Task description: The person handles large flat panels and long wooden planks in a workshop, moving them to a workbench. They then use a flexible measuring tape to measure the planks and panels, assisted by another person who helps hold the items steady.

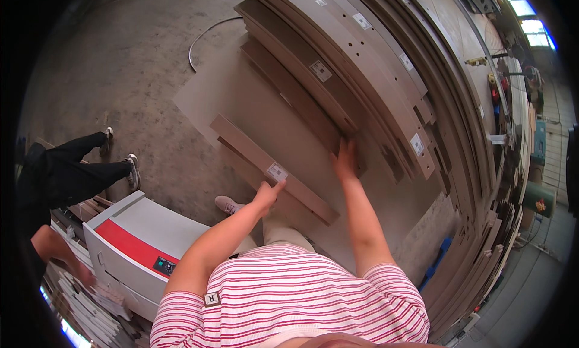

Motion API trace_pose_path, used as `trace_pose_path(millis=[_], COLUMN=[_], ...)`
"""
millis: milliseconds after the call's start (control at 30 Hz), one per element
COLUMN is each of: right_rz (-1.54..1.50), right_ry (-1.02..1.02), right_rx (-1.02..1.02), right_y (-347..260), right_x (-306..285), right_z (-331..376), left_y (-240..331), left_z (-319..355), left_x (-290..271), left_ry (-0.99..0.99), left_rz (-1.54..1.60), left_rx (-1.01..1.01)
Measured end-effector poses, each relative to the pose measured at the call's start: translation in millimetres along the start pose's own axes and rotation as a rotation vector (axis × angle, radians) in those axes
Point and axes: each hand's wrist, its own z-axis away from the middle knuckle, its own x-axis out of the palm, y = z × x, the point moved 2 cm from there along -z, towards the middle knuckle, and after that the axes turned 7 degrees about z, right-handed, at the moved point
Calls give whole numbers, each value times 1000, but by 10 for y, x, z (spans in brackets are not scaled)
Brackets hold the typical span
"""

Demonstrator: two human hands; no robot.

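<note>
A narrow grey-brown board [309, 198] with a white label [277, 172] slants in front of my body. My left hand [267, 195] grips its near edge beside the label, with one finger reaching onto the face. Below that edge, a second brown strip is partly visible. My right hand [345, 161], fingers stretched out, touches the near end of a narrow board [289, 98] standing by the stack. Its fingertips are in shadow, and I cannot make out whether they grip anything. Behind it, another labelled board [301, 61] leans against the stack.
Tall stacked panels [386, 64] with labels and holes rise on the right. A large flat sheet [205, 98] lies on the floor. At lower left stands a grey cabinet [166, 218] with a red stripe. Another person in dark trousers [78, 173] stands left. A cable [199, 40] curves across the floor.
</note>
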Motion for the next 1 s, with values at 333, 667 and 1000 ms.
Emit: trace_pose_path(millis=[333, 667, 1000], right_rz=[131, -648, -863], right_ry=[-193, -866, -1088], right_rx=[35, -98, -47], right_y=[318, -436, -985], right_x=[-10, -286, 143], right_z=[192, 457, 773], left_y=[21, -342, -276], left_z=[82, -168, 324], left_x=[55, -44, -313], left_ry=[8, 35, 377], left_rz=[72, 115, 71], left_rx=[-1, 89, 58])
